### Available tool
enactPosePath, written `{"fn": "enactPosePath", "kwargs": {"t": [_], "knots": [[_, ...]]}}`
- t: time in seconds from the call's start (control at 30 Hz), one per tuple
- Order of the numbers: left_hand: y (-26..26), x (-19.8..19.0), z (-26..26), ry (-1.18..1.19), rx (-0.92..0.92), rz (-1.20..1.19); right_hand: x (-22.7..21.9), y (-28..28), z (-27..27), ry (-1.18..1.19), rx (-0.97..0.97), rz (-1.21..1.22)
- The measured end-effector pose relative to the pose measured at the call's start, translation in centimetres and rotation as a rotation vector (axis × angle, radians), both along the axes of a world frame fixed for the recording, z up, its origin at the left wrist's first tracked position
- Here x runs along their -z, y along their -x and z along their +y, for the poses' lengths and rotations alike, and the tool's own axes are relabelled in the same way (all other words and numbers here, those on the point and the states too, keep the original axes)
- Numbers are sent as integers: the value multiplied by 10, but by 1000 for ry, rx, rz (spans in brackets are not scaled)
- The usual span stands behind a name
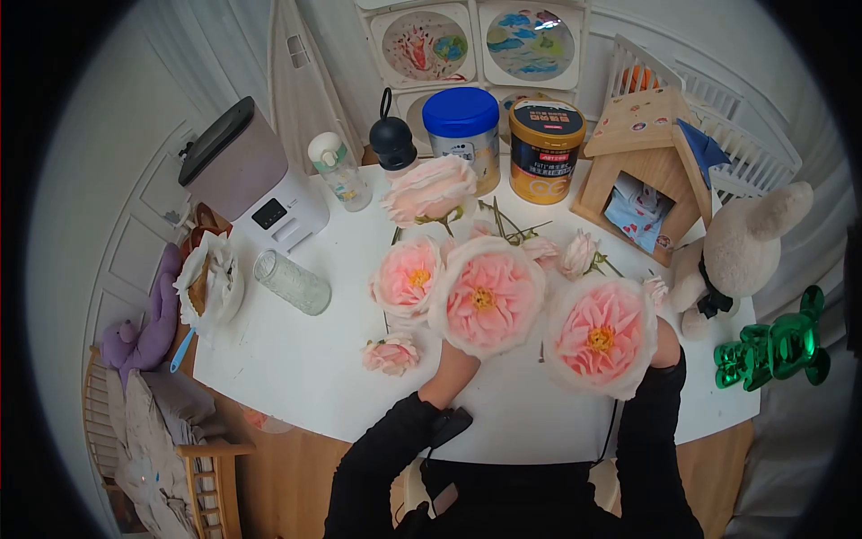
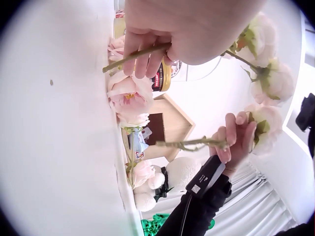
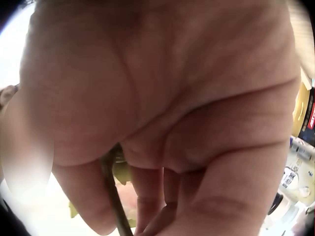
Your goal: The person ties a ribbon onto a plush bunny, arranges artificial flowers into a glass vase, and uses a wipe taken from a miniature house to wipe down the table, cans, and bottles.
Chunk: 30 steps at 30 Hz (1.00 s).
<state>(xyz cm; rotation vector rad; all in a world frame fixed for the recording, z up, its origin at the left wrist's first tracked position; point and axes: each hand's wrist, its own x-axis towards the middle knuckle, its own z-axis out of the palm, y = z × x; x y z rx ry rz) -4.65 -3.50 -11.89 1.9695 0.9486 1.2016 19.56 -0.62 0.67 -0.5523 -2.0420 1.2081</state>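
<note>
My left hand [image 1: 455, 370] grips a green stem [image 2: 140, 56] whose cut end points down toward the tabletop. Open pink roses [image 1: 485, 298] with yellow centres rise above this hand and hide most of its fingers in the head view. To the right, my right hand [image 2: 236, 140] pinches the stem [image 2: 192, 142] of another pink rose [image 1: 600, 337] between thumb and fingers. That bloom faces up and covers much of the hand from above. Past the right palm [image 3: 162, 98], the dark stem [image 3: 115, 196] runs between thumb and fingers.
Loose roses lie on the white table [image 1: 269, 359], including a small one [image 1: 391, 355] at left. A glass vase [image 1: 293, 282] stands left. Behind are a bottle [image 1: 339, 171], tins [image 1: 546, 151] and a wooden house [image 1: 628, 171]. A plush toy [image 1: 741, 242] and green bear figure [image 1: 774, 343] stand right.
</note>
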Motion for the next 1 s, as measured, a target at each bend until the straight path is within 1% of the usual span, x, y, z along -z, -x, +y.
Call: {"fn": "enactPosePath", "kwargs": {"t": [0.17, 0.27, 0.33, 0.37, 0.4, 0.43, 0.47, 0.5, 0.53, 0.6, 0.63, 0.67, 0.7, 0.73, 0.77, 0.8, 0.87, 0.9, 0.93, 1.0], "knots": [[-1, -7, 16, 96, -71, -36, 11, 8, 7, -109, 44, -54], [-1, -2, 10, 196, -125, -62, 23, 13, 3, -116, 58, -81], [0, 0, 6, 258, -172, -82, 24, 12, 2, -141, 104, 2], [-5, -9, 2, 473, -220, -175, 22, 13, 2, -155, 128, 47], [-5, -2, 1, 469, -221, -173, 20, 14, 4, -175, 153, 93], [-4, 10, 2, 263, -233, -106, 15, 14, 7, -202, 180, 138], [-7, 7, 5, 55, -241, -42, 9, 14, 12, -233, 207, 182], [-15, 5, 9, -413, -371, 112, 4, 13, 17, -261, 235, 223], [-12, 5, 10, -416, -370, 108, 0, 12, 20, -265, 235, 220], [-3, 9, 4, 0, 37, -20, -6, 10, 24, 244, 217, 63], [-4, 10, 0, 11, 32, -25, -9, 9, 24, 256, 213, 57], [44, 4, -27, 24, 29, -23, -13, 7, 24, 356, 202, -33], [42, 11, -24, 32, 29, -18, -14, 6, 24, 453, 191, -121], [44, 8, -27, 37, 32, -10, -13, 6, 23, 455, 191, -117], [34, 6, -9, 37, 38, -1, -14, 5, 23, 402, 197, -74], [28, 4, -4, 31, 43, 7, -16, 5, 25, 344, 204, -30], [38, 5, -9, 16, 55, 18, -19, 3, 29, 222, 217, 52], [43, 10, -24, 16, 60, 21, -19, 2, 30, 168, 223, 89], [39, 4, -8, 22, 64, 22, -16, 1, 30, 119, 228, 123], [38, 5, -11, 41, 67, 23, -8, 1, 28, 30, 232, 190]]}}
